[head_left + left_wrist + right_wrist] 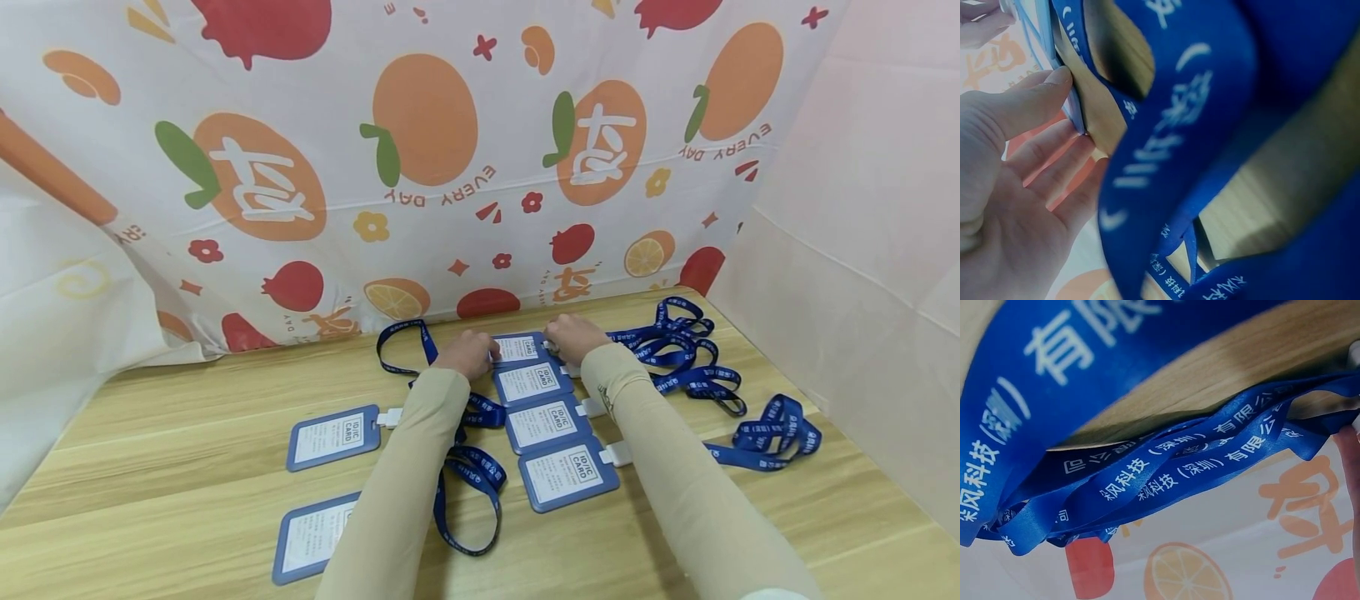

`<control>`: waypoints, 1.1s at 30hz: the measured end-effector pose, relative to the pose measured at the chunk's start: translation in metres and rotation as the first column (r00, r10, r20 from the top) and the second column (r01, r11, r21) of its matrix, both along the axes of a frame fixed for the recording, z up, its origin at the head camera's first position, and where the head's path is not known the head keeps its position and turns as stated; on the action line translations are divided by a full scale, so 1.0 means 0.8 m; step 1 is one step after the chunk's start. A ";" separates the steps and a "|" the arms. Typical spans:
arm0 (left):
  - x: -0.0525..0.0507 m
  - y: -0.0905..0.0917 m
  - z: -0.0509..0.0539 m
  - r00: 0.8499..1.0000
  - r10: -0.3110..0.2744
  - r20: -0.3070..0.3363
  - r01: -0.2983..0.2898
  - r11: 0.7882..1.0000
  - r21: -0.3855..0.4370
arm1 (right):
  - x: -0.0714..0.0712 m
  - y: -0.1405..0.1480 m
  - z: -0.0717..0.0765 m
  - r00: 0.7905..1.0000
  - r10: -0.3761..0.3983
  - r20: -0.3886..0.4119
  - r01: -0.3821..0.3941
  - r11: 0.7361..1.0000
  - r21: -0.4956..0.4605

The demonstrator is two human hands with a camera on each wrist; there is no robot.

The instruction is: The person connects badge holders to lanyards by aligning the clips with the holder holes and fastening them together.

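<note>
At the back of the table, my left hand (467, 354) pinches the left end of the farthest blue ID card holder (517, 348). In the left wrist view, the thumb (1054, 78) lies on the holder's edge with the fingers behind it. My right hand (576, 337) is at that holder's other end, its fingertips at the white clip; a clear view of this grip is hidden. Nearer me, more card holders (573, 479) lie in a column, lanyards to the right. The right wrist view shows mostly blue printed lanyards (1179, 469), with the hand only at its edge.
Two other card holders, one farther (333, 437) and one nearer (311, 537), lie on the left, the nearer partly behind my sleeve. Loops of blue lanyard (472, 471) lie between my arms. Coiled lanyards (678, 350) spread at right. A fruit-print cloth (337, 183) hangs behind the table.
</note>
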State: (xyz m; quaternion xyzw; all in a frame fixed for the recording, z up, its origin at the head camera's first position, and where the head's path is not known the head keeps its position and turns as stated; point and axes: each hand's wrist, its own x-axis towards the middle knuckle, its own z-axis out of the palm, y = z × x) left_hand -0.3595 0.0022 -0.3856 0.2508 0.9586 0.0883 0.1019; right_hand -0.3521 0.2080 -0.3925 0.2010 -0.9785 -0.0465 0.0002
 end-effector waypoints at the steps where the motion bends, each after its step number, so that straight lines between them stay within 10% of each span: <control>1: 0.000 0.000 0.000 1.000 -0.001 0.000 0.001 1.000 0.002 | 0.000 0.000 -0.001 1.000 -0.001 -0.001 0.001 1.000 0.000; 33: 0.001 0.001 0.000 0.999 -0.019 -0.034 0.019 1.000 -0.004 | 0.000 -0.001 0.000 1.000 -0.015 -0.004 0.015 1.000 -0.015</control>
